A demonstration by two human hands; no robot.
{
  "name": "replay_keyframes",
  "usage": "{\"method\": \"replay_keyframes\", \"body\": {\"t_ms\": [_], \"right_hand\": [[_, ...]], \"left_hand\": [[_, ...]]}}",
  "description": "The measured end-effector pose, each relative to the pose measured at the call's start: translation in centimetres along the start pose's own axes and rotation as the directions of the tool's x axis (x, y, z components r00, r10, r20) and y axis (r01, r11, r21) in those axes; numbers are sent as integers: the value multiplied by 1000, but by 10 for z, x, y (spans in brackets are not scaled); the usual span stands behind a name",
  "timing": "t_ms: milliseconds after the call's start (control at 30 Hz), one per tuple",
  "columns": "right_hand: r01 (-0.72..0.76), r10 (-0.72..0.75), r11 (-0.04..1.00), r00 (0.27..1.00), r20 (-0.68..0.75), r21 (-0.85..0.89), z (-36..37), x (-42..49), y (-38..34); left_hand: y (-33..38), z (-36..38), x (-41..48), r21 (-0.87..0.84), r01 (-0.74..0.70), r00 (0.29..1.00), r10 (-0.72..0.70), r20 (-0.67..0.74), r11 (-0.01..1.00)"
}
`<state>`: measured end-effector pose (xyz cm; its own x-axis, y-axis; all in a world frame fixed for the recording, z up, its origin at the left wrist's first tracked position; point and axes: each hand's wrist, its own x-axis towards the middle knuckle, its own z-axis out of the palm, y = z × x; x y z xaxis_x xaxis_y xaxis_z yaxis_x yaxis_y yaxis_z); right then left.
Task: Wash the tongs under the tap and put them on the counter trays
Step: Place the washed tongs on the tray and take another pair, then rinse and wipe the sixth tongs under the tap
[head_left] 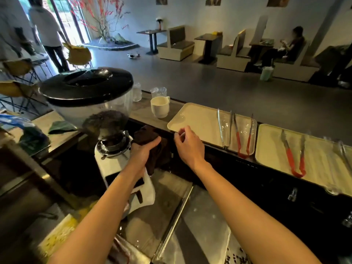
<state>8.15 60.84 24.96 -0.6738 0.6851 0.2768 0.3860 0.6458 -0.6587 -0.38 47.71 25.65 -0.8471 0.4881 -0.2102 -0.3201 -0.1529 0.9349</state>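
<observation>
Head view. Left hand (144, 150) clamped round a dark brown cloth (150, 136), thumb across the top, folds hanging below the fist. Right hand (187, 144) just beside it but apart from it, fingers loosely curled, nothing visibly in them. Fingertips at the near corner of the first tray (196, 119); cannot tell whether touching the rim.

On that cream tray, to the right of the right hand: steel tongs (224, 128) and red-handled tongs (242, 139), side by side, lying lengthwise, the red end reaching the near rim. Further right, close against the first, a second tray (270, 149). On it a second red-handled pair (293, 159) and, near the picture's edge, another steel pair (342, 155), blurred. Both trays on the raised tabletop (142, 111).

Beyond the hands on the same tabletop, a white jug (160, 107), with a clear measuring cup (158, 91) just behind it. Left of the left hand, a coffee grinder (112, 159), with beans in its clear hopper and a black lid (85, 86) on top. Under both forearms, a steel surface (167, 216). Near the right elbow, loose coffee beans (234, 258).
</observation>
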Motion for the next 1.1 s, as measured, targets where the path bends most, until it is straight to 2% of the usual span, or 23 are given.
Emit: {"method": "replay_keyframes", "body": {"t_ms": [133,233,433,600,667,800,933,1100], "right_hand": [[73,-76,994,996,36,85,38,-48,-35],[28,-43,995,987,157,98,76,-84,-69],[80,-116,989,945,305,127,151,-153,-115],[104,-140,989,901,410,110,206,-197,-125],[125,-148,989,880,451,81,225,-211,-121],[134,-89,990,816,571,-38,265,-222,-106],[125,10,981,730,683,-148,305,-225,-81],[299,-5,923,640,769,-243,332,-222,-50]], "left_hand": [[-7,-69,-34,89,-22,995,30,-94,996],[-16,-121,-62,88,-40,989,52,-137,995],[-34,-210,-110,26,0,954,8,-299,1000],[-64,-275,-133,-20,61,888,-64,-455,998],[-78,-292,-136,-26,105,848,-103,-519,994],[-102,-316,-138,-87,166,825,-186,-533,982],[-115,-326,-137,-78,261,718,-247,-651,962],[-132,-327,-125,-115,313,674,-306,-672,943]]}}
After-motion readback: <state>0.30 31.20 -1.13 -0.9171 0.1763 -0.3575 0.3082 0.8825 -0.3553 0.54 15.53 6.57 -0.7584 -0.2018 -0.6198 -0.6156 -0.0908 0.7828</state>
